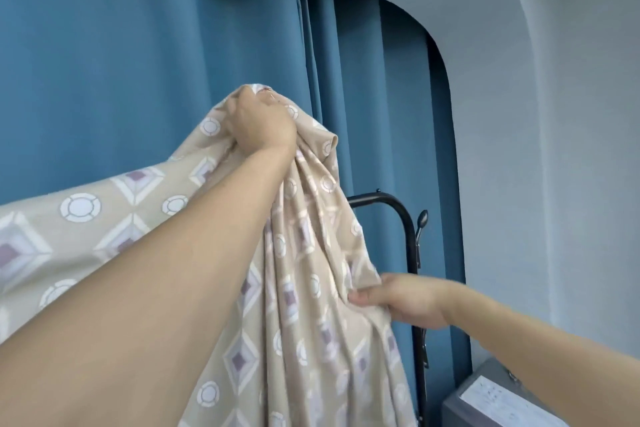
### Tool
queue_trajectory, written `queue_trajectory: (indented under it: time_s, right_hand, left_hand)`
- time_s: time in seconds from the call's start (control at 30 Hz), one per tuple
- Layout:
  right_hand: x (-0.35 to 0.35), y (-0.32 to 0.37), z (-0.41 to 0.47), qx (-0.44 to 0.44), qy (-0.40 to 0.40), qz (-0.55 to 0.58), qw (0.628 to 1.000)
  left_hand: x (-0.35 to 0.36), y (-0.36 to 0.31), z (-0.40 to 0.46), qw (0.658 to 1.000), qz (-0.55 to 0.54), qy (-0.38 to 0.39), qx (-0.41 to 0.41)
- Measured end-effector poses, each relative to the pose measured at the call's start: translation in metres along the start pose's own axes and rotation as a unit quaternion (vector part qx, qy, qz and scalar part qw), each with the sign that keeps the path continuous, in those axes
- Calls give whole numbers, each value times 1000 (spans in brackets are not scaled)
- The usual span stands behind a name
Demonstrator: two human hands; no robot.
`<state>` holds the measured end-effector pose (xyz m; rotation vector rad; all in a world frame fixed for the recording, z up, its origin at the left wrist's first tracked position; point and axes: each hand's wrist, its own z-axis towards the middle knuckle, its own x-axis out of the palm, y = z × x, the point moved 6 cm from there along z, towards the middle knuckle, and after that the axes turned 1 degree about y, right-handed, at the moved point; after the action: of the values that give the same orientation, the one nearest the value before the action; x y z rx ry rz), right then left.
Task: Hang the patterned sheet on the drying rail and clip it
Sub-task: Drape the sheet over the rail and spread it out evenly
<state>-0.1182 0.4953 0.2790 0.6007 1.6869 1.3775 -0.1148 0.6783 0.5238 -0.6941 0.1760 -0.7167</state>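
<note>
The patterned sheet (311, 305) is beige with white rings and purple diamonds. It hangs in bunched folds and spreads off to the left. My left hand (259, 121) is raised high and grips a bunched top part of the sheet. Lower down, my right hand (398, 298) pinches the sheet's right edge. The black drying rail (384, 199) curves out from behind the sheet and runs down as an upright post; most of the rail is hidden by the fabric. No clip is in view.
Blue curtains (156, 62) fill the background. A pale wall (554, 149) is to the right. A hook knob (422, 218) sticks out from the rail's post. A grey box (491, 399) sits at the lower right.
</note>
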Motion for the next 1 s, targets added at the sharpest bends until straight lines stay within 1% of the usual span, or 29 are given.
queue_trajectory:
  time_s: [0.07, 0.1, 0.13, 0.2, 0.23, 0.27, 0.3, 0.33, 0.37, 0.4, 0.43, 0.47, 0.5, 0.53, 0.6, 0.63, 0.67, 0.7, 0.73, 0.77, 0.83, 0.87, 0.93, 0.97, 1.0]
  right_hand:
    - [-22, 30, -13, -41, -42, 79, 995]
    - [-37, 46, -20, -62, -74, 106, 990]
    - [-51, 63, -28, -83, -101, 126, 983]
    - [-74, 95, -42, -125, -146, 140, 971]
    - [-83, 110, -47, -138, -165, 138, 967]
    - [-92, 125, -49, -144, -187, 138, 962]
    - [-99, 140, -50, -145, -211, 140, 957]
    - [-108, 156, -47, -146, -236, 136, 951]
    - [-117, 171, -42, -146, -265, 130, 944]
    - [-127, 186, -36, -145, -295, 121, 937]
    - [-134, 199, -28, -141, -316, 109, 932]
    - [-139, 210, -18, -133, -325, 97, 931]
    - [-141, 218, -9, -122, -325, 81, 934]
    - [-142, 224, -1, -112, -317, 67, 939]
    - [-138, 235, 10, -104, -305, 55, 945]
    - [-133, 244, 14, -111, -296, 51, 947]
    - [-132, 252, 17, -125, -291, 46, 947]
    - [-130, 260, 18, -142, -285, 47, 947]
    - [-131, 264, 17, -154, -286, 45, 944]
    - [-135, 265, 18, -165, -282, 53, 944]
    - [-145, 257, 16, -176, -282, 65, 941]
    - [-150, 246, 14, -172, -285, 76, 940]
    - [-153, 217, 5, -131, -291, 87, 944]
    - [-151, 201, 2, -104, -285, 85, 949]
    - [-151, 185, 0, -90, -303, 79, 945]
  left_hand:
    - [1, 11, 9, 998, 60, 27, 7]
    - [3, 22, 14, 993, 104, 51, 2]
    - [6, 34, 16, 981, 171, 90, -2]
    - [13, 60, 11, 928, 309, 207, -11]
    - [17, 71, 5, 898, 349, 268, -18]
    - [19, 76, -7, 876, 342, 338, -43]
    - [19, 76, -17, 861, 320, 390, -67]
    - [16, 67, -26, 857, 310, 407, -62]
    - [12, 51, -29, 865, 319, 387, -11]
    - [3, 30, -33, 894, 308, 323, 48]
    - [-6, 8, -44, 914, 286, 266, 107]
    - [-14, -13, -62, 924, 254, 245, 148]
    - [-14, -26, -81, 918, 238, 269, 168]
    - [-9, -31, -99, 900, 246, 320, 165]
    - [7, -26, -131, 846, 309, 417, 121]
    - [15, -20, -140, 825, 337, 439, 112]
    - [24, -15, -146, 816, 347, 449, 112]
    - [33, -11, -149, 815, 345, 452, 110]
    - [41, -8, -151, 823, 324, 457, 99]
    - [47, -5, -152, 831, 294, 468, 64]
    - [51, -1, -144, 853, 201, 480, -30]
    - [50, -2, -136, 869, 146, 468, -67]
    - [49, -6, -107, 909, 63, 400, -97]
    - [51, -9, -93, 923, 31, 368, -107]
    - [54, -13, -82, 931, -7, 344, -122]
